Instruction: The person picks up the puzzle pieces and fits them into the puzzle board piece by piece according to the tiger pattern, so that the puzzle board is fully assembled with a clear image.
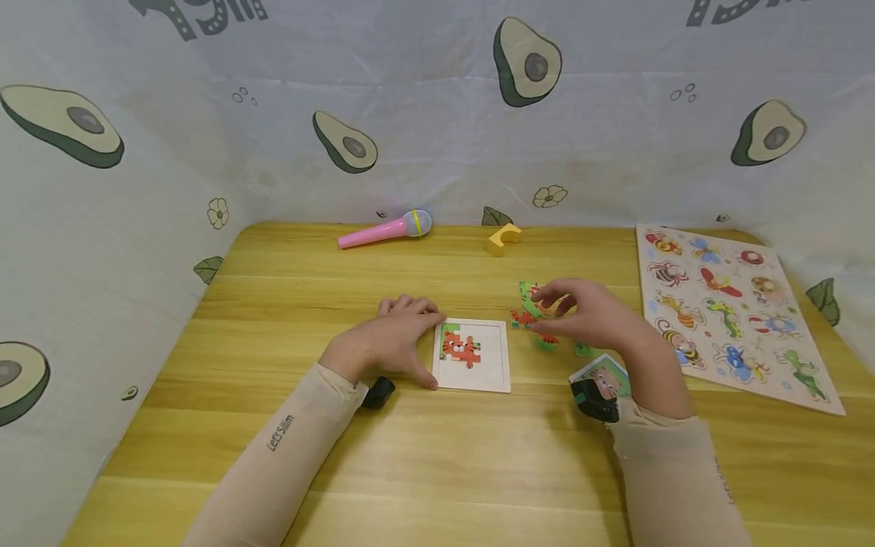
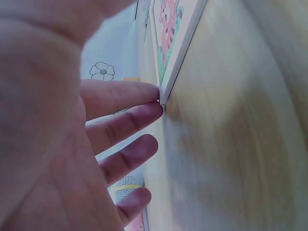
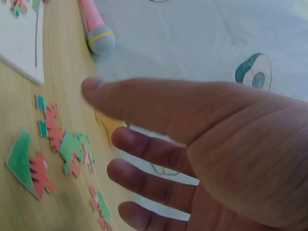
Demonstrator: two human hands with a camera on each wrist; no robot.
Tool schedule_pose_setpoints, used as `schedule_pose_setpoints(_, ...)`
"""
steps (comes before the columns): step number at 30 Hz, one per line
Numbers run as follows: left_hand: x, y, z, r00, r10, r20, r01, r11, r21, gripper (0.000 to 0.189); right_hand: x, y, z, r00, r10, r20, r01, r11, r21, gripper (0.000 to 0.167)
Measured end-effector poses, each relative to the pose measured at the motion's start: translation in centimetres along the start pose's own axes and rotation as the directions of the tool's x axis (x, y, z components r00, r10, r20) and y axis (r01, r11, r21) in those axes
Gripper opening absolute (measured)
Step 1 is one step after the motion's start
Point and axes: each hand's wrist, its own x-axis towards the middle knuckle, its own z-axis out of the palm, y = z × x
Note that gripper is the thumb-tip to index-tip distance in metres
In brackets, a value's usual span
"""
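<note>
A square white puzzle tray (image 1: pixel 494 376) lies on the table, with joined tiger puzzle pieces (image 1: pixel 462 349) in its upper left part. My left hand (image 1: pixel 391 339) rests at the tray's left side, thumb at the near corner and fingertips at the far one. In the left wrist view, two fairly straight fingers (image 2: pixel 130 98) touch the tray's corner. Just right of the tray, my right hand (image 1: pixel 591 315) hovers over several loose puzzle pieces (image 3: pixel 53 125) with orange stripes and green. Its thumb and fingers are apart, with nothing between them.
A pink toy microphone (image 1: pixel 376 233) and a yellow arched block (image 1: pixel 503 239) lie at the back. To the right is a large pegboard (image 1: pixel 745 319) with insect pictures. Below my right wrist lies another small picture puzzle (image 1: pixel 613 372), partly hidden. A printed cloth (image 1: pixel 437 99) hangs behind the table.
</note>
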Motion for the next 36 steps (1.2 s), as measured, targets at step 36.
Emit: schedule_pose_setpoints(36,-0.4,0.3,-0.2,0.999,-0.019,0.044,0.020,0.999,-0.035,0.100,0.5,2.4,0.9,0.980,0.116,0.162,-0.105,0.992,-0.075,0.040)
